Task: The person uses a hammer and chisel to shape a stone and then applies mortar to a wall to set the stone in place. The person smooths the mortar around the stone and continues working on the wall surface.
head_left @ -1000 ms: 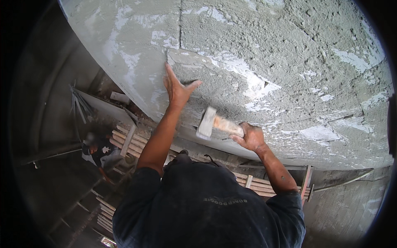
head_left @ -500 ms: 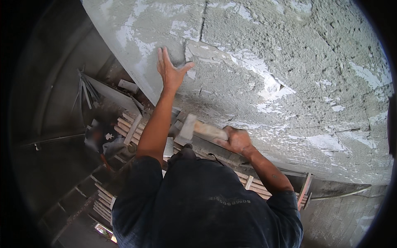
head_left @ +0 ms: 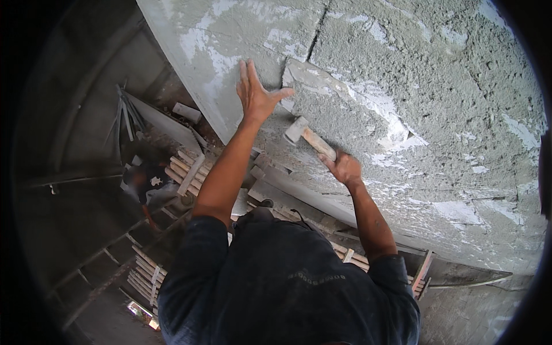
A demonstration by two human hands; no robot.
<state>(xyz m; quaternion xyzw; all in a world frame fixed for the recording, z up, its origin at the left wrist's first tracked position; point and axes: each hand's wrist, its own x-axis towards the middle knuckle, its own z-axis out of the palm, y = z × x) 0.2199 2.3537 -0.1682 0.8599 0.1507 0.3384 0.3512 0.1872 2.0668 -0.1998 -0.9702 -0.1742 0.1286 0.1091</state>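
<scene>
My left hand [head_left: 256,95] lies flat, fingers spread, against a rough grey plastered wall [head_left: 437,103], just left of a vertical crack. My right hand [head_left: 344,167] grips the wooden handle of a hammer [head_left: 307,137]. Its metal head points up and left and sits close to the wall, just below my left thumb. A raised slab of plaster [head_left: 313,77] runs to the right of my left hand. My dark blue sleeves and torso fill the lower middle of the view.
Wooden scaffold planks [head_left: 184,167] lie below my arms, with more planks [head_left: 146,279] lower left. Another person in dark clothes [head_left: 146,181] stands far below on the left. A concrete ledge [head_left: 460,270] runs under the wall at the lower right.
My left hand stays flat on the wall. My right hand has swung the hammer up from near my chest toward the wall under my left hand. The view has shifted.
</scene>
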